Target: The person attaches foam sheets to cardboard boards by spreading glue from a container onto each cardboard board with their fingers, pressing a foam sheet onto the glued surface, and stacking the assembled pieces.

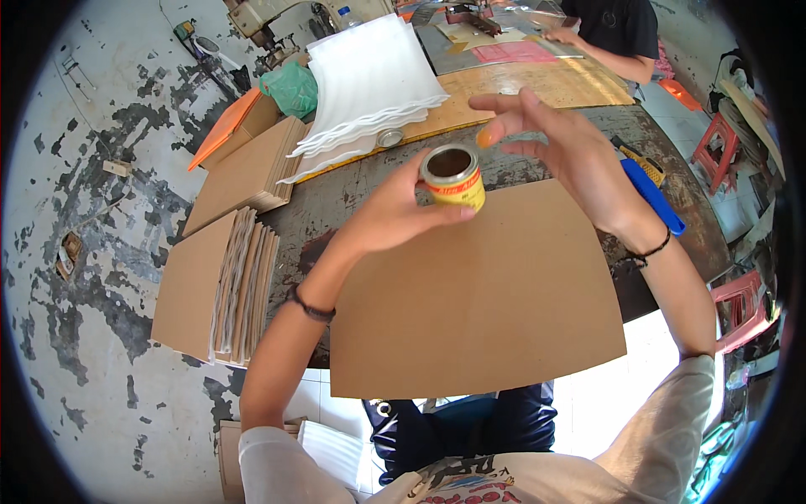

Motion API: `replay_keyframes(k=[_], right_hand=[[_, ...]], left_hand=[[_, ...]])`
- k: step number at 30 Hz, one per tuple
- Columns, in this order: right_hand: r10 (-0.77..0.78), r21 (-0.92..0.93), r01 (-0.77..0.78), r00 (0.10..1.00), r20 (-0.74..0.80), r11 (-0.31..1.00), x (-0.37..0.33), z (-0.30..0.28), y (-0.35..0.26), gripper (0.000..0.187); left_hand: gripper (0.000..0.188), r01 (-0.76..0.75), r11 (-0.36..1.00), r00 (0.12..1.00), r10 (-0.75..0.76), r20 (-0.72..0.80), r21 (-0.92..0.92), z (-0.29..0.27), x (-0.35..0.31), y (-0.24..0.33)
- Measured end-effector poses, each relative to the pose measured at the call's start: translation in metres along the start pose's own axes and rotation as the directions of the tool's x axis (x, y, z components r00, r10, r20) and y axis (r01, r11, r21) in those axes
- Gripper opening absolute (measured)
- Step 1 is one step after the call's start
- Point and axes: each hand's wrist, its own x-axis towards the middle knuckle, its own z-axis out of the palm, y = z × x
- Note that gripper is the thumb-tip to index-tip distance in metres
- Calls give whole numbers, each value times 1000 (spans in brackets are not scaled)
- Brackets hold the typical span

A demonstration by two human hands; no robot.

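My left hand (401,208) is wrapped round a small yellow tin can (460,195) with a red band. The can is uncovered on top, and its inside looks dark brown. Just right of it, my right hand (564,151) is raised with its fingers apart and nothing held. An orange, wet-looking smear covers one of its fingertips, close to the can's rim. Below both hands a large brown cardboard sheet (483,302) lies flat, reaching over the table's near edge. A round metal lid (389,138) rests beyond the can.
Stacked cardboard pieces (197,290) and white foam sheets (369,71) stand along the left. A green plastic bag (290,88) sits behind them. On the right edge of the worn table (693,197) lies a blue tool (653,197). Another person (617,42) works at the far end.
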Motion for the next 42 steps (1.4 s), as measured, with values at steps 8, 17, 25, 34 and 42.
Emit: replay_keyframes(k=[8, 17, 25, 34, 42], right_hand=[[109, 136, -90, 985, -134, 987, 6, -10, -3, 58], [90, 8, -90, 988, -128, 996, 10, -20, 10, 63], [-95, -432, 333, 869, 486, 838, -11, 38, 11, 34], [-30, -619, 486, 801, 599, 617, -28, 66, 22, 43], [-58, -569, 664, 674, 737, 485, -23, 50, 22, 69]], left_hand=[[73, -88, 995, 995, 85, 55, 45, 22, 63, -32], [68, -47, 987, 998, 51, -24, 156, 24, 80, -49], [67, -210, 938, 951, 131, 280, 276, -26, 89, -55], [65, -235, 952, 879, 121, 461, 198, -40, 89, -65], [64, -302, 943, 851, 199, 486, 142, -44, 90, -67]])
